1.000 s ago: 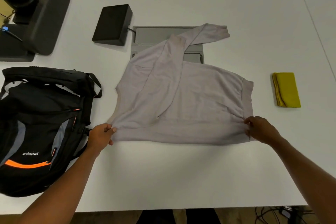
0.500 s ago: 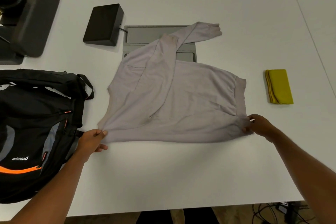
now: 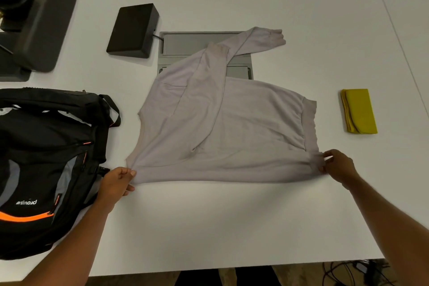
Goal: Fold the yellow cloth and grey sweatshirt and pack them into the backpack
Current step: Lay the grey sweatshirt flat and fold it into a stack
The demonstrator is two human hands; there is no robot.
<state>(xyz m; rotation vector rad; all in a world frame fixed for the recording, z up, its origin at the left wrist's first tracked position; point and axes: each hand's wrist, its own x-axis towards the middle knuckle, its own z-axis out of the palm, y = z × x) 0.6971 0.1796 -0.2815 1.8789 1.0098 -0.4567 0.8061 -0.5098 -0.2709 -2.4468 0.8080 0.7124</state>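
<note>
The grey sweatshirt [image 3: 232, 127] lies spread across the middle of the tabletop [image 3: 220, 220], one sleeve folded over its body. Your left hand [image 3: 116, 182] pinches its near left corner; your right hand [image 3: 337, 165] pinches the near right corner. The folded yellow cloth [image 3: 359, 111] rests toward the right edge, the backpack [image 3: 46, 165] at the left edge.

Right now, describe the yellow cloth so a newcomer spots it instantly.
On the white table, look right of the spread grey sweatshirt. The yellow cloth lies there alone, folded into a small rectangle, the only yellow thing in view.
</note>
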